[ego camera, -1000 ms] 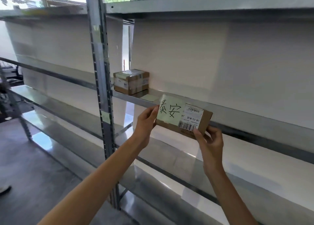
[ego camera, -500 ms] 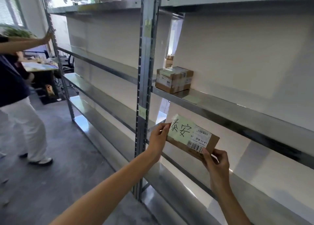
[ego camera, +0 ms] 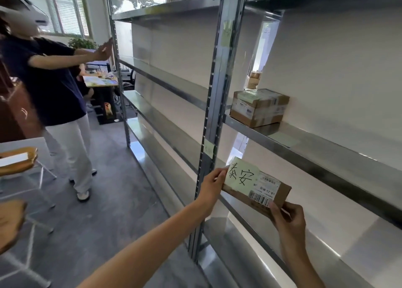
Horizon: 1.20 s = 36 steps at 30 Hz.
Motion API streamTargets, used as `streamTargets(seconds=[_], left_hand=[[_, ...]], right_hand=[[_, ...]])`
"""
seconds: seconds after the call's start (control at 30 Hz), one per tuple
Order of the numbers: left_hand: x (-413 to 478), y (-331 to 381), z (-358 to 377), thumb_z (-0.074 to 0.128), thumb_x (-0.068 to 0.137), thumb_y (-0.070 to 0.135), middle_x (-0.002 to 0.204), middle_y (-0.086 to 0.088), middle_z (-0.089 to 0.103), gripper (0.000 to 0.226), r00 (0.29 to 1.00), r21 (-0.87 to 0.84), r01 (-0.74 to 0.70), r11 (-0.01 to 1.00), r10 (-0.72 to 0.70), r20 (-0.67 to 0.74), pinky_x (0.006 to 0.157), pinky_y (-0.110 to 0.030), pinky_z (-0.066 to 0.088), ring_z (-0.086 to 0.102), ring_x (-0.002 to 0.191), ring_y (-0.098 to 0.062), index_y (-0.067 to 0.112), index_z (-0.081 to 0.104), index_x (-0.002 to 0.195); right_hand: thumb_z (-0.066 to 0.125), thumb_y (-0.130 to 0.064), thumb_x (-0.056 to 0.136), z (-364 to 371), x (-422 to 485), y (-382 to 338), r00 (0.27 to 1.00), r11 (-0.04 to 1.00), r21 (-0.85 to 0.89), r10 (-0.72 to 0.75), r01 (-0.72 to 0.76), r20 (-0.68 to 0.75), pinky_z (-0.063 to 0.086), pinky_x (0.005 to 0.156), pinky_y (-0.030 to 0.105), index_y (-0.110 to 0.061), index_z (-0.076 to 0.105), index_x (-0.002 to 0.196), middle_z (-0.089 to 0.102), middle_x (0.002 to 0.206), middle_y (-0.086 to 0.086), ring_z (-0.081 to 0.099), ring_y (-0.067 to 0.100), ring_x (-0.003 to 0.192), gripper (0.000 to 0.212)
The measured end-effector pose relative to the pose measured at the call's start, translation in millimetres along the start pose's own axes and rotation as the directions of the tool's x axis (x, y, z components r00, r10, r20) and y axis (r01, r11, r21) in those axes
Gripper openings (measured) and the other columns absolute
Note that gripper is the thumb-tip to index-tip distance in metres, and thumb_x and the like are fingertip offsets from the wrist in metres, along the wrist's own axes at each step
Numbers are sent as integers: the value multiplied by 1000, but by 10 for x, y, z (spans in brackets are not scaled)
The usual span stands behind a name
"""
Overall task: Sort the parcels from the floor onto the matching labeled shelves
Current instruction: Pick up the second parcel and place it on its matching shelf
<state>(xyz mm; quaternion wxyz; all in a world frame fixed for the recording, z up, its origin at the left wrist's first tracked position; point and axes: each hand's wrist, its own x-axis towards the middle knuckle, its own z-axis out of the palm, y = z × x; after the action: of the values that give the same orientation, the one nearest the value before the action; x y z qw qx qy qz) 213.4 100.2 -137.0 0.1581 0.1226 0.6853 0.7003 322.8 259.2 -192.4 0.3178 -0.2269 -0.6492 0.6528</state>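
- Lowered slightly, the flat brown cardboard parcel [ego camera: 256, 187] stays pinched at its ends in the grip of left hand [ego camera: 214, 184] and right hand [ego camera: 287, 218].
- One taped brown box [ego camera: 258, 107] sits on the grey metal shelf [ego camera: 339, 157]; this parcel is unplaced.

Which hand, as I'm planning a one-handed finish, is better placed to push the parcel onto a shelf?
Right, probably. The right hand grips the parcel by its near corner before the open shelf; the left hand pinches the end beside the upright post, which crowds it.
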Motion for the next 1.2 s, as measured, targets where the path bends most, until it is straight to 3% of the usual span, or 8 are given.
streamTargets(seconds=[0.17, 0.33, 0.47, 0.67, 0.77, 0.9, 1.03, 1.2], left_hand=[[235, -73, -109, 38, 99, 27, 103, -2, 67, 28, 999, 1, 23, 1000, -23, 29, 88, -30, 50, 60, 97, -17, 21, 62, 114], [561, -128, -231, 36, 100, 26, 106, -4, 65, 31, 989, 27, 45, 999, -48, 137, 94, -34, 47, 57, 93, -16, 17, 58, 120], [804, -144, -353, 35, 101, 26, 107, -7, 66, 31, 972, 84, 38, 996, -56, 226, 74, -21, 45, 56, 83, -11, 16, 60, 117], [1246, -255, -640, 34, 101, 27, 110, -18, 63, 27, 947, 126, 25, 992, -63, 314, 77, -29, 43, 53, 86, -21, 23, 61, 105], [1395, -309, -706, 33, 101, 29, 106, -9, 62, 26, 930, 135, 19, 991, -67, 360, 80, -27, 45, 55, 88, -17, 29, 58, 104], [1530, -362, -774, 31, 101, 24, 108, -8, 63, 31, 912, 141, -7, 990, -52, 407, 83, -30, 48, 58, 100, -20, 27, 61, 109], [1582, -480, -798, 29, 102, 22, 95, 1, 64, 31, 905, 150, -12, 989, -53, 422, 71, -17, 47, 58, 88, -14, 32, 59, 99], [1653, -605, -825, 29, 102, 29, 124, -14, 50, 34, 876, 180, 45, 983, -125, 465, 107, -46, 40, 50, 117, -27, 18, 57, 117]], right_hand=[[71, -21, 80, 139, 77, 89, 999, 1000, 2, 15, -15, -29, 53, 79, 29, -10, 50, 104, 62, 111, 11, 62, 24, 105, 34], [70, -19, 80, 319, 227, 172, 995, 999, -17, 28, -30, -93, 53, 81, 32, -6, 49, 107, 62, 113, 13, 62, 25, 105, 37], [70, -23, 80, 535, 290, 266, 985, 999, -23, 29, -34, -170, 54, 77, 27, -10, 48, 109, 64, 103, 2, 63, 23, 101, 39], [71, -26, 78, 967, 272, 413, 964, 998, 0, 60, -62, -259, 54, 87, 39, -11, 48, 108, 65, 104, 3, 64, 21, 102, 40], [70, -29, 79, 1137, 252, 460, 945, 997, -23, 64, -75, -322, 55, 87, 40, -10, 49, 111, 66, 109, 7, 64, 21, 102, 43], [69, -36, 77, 1303, 233, 465, 918, 995, -33, 74, -94, -390, 55, 78, 28, -14, 50, 110, 65, 99, -6, 64, 11, 93, 44], [68, -37, 79, 1425, 151, 445, 887, 993, -73, 51, -95, -460, 48, 69, 15, -20, 48, 103, 62, 95, -11, 61, 6, 89, 34], [66, -33, 83, 1475, 131, 472, 864, 989, -80, 65, -121, -499, 50, 78, 22, -16, 48, 104, 61, 97, -6, 60, 13, 93, 32]])
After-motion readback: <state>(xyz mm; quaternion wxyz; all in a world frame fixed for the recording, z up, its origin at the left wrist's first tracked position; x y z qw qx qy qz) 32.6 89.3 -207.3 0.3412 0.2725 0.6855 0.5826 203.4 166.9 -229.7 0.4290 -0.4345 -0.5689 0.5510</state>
